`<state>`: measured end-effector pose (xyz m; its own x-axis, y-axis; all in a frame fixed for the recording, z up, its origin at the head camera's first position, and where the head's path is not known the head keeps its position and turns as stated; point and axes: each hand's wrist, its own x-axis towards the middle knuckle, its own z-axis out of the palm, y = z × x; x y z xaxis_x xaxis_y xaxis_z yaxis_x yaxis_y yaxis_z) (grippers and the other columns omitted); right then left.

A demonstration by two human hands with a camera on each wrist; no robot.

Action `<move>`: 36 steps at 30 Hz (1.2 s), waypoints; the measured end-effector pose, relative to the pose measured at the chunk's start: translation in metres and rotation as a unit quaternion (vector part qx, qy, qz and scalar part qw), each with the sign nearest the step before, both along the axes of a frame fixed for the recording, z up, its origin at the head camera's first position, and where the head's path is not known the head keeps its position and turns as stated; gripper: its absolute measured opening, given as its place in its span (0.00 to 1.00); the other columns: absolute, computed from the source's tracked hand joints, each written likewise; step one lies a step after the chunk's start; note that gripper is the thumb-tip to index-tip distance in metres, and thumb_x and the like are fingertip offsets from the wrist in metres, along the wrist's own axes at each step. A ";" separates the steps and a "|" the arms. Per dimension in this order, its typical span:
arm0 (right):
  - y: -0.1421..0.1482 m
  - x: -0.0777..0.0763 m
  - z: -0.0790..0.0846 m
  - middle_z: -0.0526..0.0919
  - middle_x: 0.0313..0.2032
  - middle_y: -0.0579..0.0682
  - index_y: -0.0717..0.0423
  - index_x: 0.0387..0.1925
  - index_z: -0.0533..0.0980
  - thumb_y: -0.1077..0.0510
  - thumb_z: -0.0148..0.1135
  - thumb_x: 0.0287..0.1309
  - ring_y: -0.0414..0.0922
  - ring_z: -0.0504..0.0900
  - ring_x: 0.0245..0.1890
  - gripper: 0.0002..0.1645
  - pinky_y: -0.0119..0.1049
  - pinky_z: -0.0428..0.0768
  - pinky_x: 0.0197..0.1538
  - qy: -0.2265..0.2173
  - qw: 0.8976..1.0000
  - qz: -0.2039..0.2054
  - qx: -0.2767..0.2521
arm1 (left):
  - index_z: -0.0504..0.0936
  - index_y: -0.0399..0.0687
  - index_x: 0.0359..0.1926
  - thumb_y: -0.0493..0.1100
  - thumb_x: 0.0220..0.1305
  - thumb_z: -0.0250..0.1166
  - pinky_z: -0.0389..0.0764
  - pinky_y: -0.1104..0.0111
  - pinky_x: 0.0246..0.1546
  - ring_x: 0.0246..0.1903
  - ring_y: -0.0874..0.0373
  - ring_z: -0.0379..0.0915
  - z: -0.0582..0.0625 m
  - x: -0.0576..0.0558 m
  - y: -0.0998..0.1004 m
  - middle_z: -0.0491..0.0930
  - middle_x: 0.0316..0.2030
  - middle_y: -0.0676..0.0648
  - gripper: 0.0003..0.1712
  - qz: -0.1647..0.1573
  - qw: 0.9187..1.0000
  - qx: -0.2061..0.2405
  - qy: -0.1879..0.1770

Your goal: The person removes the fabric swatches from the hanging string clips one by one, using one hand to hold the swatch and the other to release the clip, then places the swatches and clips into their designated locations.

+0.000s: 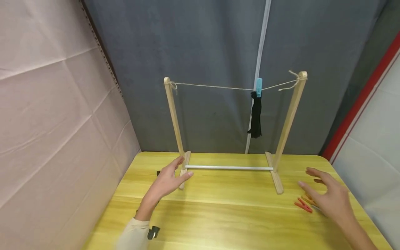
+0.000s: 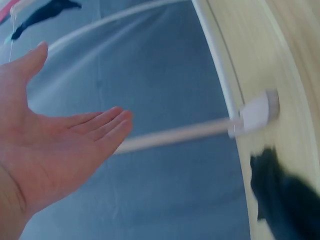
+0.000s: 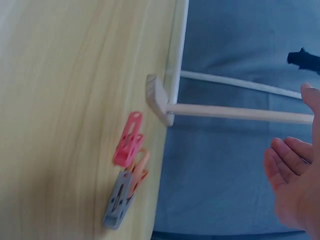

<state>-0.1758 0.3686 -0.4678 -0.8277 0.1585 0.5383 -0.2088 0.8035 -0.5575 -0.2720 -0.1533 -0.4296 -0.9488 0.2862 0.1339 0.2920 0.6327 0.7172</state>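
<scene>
My left hand is in the air by the left foot of a small wooden drying rack, fingers extended and palm bare in the left wrist view. My right hand hovers over the table's right side, fingers loosely bent, holding nothing. Just beside it lie a red clothespin, an orange clothespin and a grey clothespin. A blue clothespin pinches a small black sock-like cloth on the string. Dark cloth lies on the table, mostly behind my left forearm.
A white bar joins the rack's two feet low over the yellow wood-grain table. Behind stands a grey curtain. Pale cloth walls close in the left and right sides.
</scene>
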 end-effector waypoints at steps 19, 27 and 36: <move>-0.025 -0.004 0.028 0.75 0.68 0.23 0.38 0.76 0.70 0.53 0.72 0.68 0.08 0.68 0.57 0.38 0.04 0.64 0.56 -0.018 0.995 0.054 -0.081 | 0.62 0.66 0.80 0.62 0.66 0.74 0.67 0.51 0.79 0.80 0.52 0.62 -0.013 -0.027 0.088 0.69 0.77 0.59 0.47 -0.070 0.980 0.184 0.035; -0.050 -0.016 0.047 0.75 0.70 0.24 0.41 0.76 0.72 0.59 0.69 0.70 0.12 0.69 0.63 0.36 0.05 0.61 0.60 0.033 0.993 0.097 -0.056 | 0.67 0.56 0.79 0.58 0.69 0.73 0.65 0.61 0.80 0.78 0.58 0.65 -0.002 -0.037 0.129 0.74 0.74 0.59 0.43 -0.122 0.961 0.244 0.032; -0.068 -0.029 0.072 0.85 0.59 0.41 0.44 0.71 0.76 0.60 0.68 0.71 0.21 0.77 0.55 0.30 0.08 0.67 0.59 0.073 0.989 0.120 -0.044 | 0.70 0.56 0.76 0.61 0.71 0.70 0.70 0.56 0.78 0.75 0.57 0.69 0.005 -0.046 0.166 0.77 0.72 0.57 0.39 -0.135 0.958 0.242 0.074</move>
